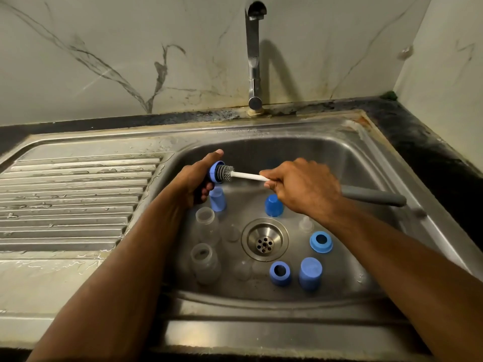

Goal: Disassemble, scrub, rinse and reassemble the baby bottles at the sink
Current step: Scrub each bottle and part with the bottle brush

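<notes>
Scrub step. Left hand (pixel 194 178) grip wraps blue collar (pixel 214 173) above sink (pixel 366 163); right hand (pixel 303 186) grip pinches brush (pixel 245 175), bristles inside collar. Next, likely: twist brush, then rinse.

The sink (pixel 366 163) was dull grey steel, its draining board (pixel 78 194) ribbed in parallel ridges. The wall (pixel 104 61) was pale marble-patterned with dark grey veins. The counter (pixel 431 147) was black and speckled. The brush (pixel 227 174) had grey bristles, a white stem and a grey handle. The caps (pixel 310 273) and rings (pixel 321 241) were blue; the bottles (pixel 205 262) were clear.
</notes>
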